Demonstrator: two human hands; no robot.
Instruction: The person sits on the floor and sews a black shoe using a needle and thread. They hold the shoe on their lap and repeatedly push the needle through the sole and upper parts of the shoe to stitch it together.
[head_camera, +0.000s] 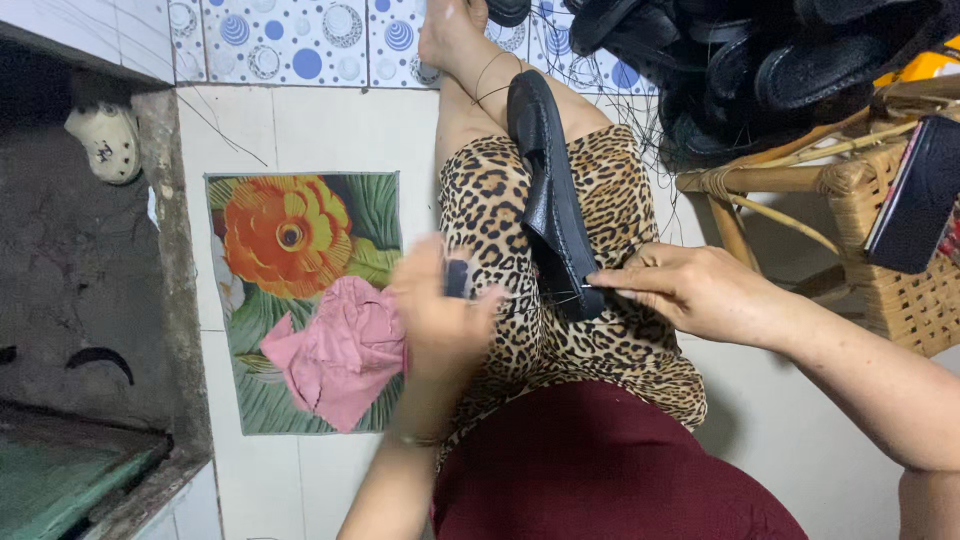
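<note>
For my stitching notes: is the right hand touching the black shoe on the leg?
Cannot tell. In the head view the right hand has its fingertips right at the black shoe, pinching something thin, but contact is unclear.

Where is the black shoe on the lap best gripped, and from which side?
Probably the black shoe at its mid-length, from the left: it lies lengthwise along the thigh, and the right hand already works at its near end.

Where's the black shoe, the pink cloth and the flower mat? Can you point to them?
black shoe (548, 190): head view, on its dark upper side.
pink cloth (345, 350): head view, middle of the crumpled fabric.
flower mat (290, 235): head view, on the orange bloom.
</note>
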